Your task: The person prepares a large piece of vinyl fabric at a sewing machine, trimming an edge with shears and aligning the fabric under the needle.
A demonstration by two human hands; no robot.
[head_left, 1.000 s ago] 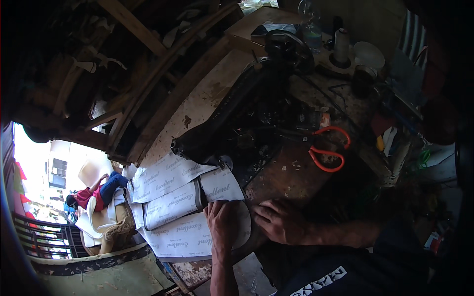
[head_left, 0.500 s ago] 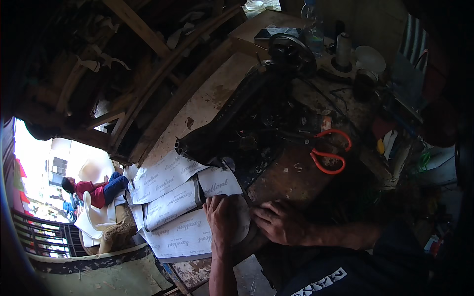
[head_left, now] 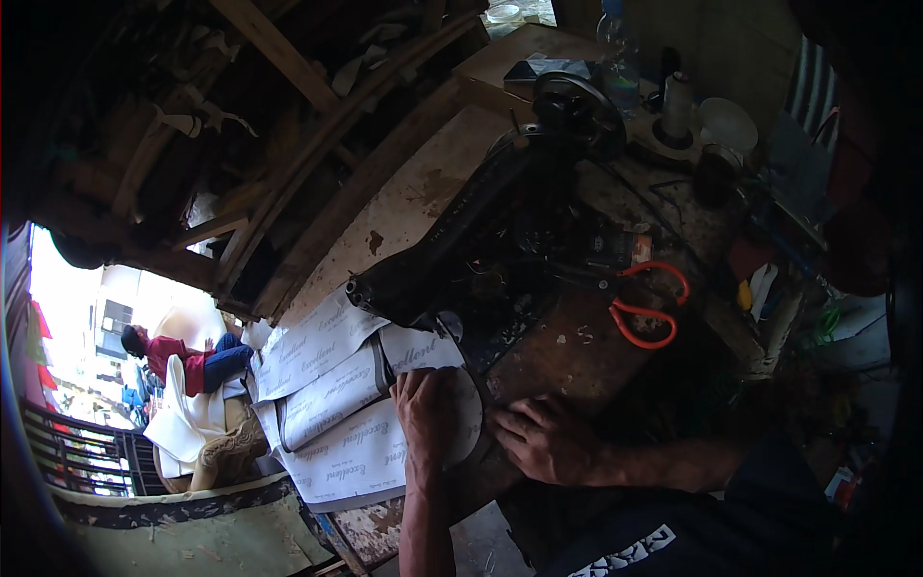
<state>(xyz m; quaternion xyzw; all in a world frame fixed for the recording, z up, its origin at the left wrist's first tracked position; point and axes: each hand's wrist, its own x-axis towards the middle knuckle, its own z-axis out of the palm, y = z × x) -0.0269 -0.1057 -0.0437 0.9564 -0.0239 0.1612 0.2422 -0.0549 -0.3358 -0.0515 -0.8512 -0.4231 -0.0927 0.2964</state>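
Note:
A black sewing machine (head_left: pixel 452 226) stands on a worn table, its head over several layered white printed sheets (head_left: pixel 332 462) with dark edging. My left hand (head_left: pixel 425 412) presses on the sheets just in front of the machine head, its fingers curled into the material. At the right edge of the sheets, my right hand (head_left: pixel 546 440) has its fingers bent together on the dark border; its fingertips are partly hidden. The machine's needle area is too dark to make out.
Orange-handled scissors (head_left: pixel 646 306) lie on the table (head_left: pixel 567 346) right of the machine. Behind are the handwheel (head_left: pixel 580 106), a thread spool (head_left: pixel 677 104), a plastic bottle (head_left: pixel 620 62) and a pale bowl (head_left: pixel 728 125). A wooden frame (head_left: pixel 288 192) rises at left; a person (head_left: pixel 183 361) sits beyond.
The view has shifted slightly. Relative to the machine, my left hand and the sheets have moved a little toward its head. My right hand stays at the border, almost unmoved.

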